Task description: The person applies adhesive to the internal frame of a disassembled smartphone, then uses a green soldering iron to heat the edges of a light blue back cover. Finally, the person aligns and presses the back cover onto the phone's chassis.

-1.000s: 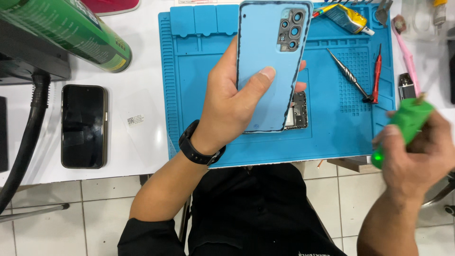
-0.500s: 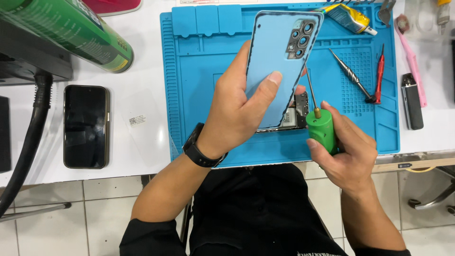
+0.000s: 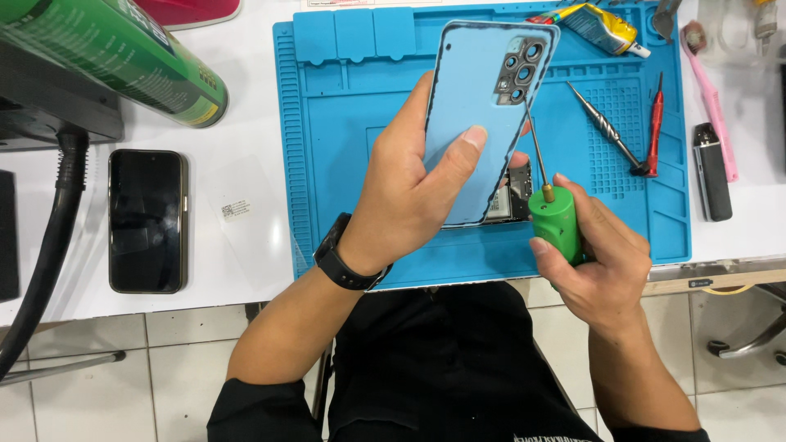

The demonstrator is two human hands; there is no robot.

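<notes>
Two bare hands work above one blue silicone work mat (image 3: 327, 164) on a white table (image 3: 246, 245). The left hand (image 3: 409, 196), in the centre of the frame with a black wristwatch (image 3: 344, 262) on the wrist, grips one light blue phone back cover (image 3: 483, 115), thumb laid across its face and the other fingers hidden behind it. The cover stands in the upper centre of the frame, raised off the mat; its long axis runs nearly up and down the picture, leaning a little to the right, with the camera cut-out end toward the top. Below and behind it lies one opened phone body (image 3: 512, 192) on the mat, mostly hidden. The right hand (image 3: 602, 262), at centre right, is wrapped closed around one green-handled tool (image 3: 557, 225); its thin metal shaft points up toward the cover's right edge, near the camera cut-out. On the right of the mat lie two slim drivers, one metal screwdriver (image 3: 604, 127) and one red-handled screwdriver (image 3: 654, 123), meeting at their lower ends. One yellow glue tube (image 3: 602, 26) lies at the mat's top edge. At left rest one dark phone (image 3: 147, 219), screen up, one black hose (image 3: 49, 237) and one green spray can (image 3: 123, 57) at the upper left.
</notes>
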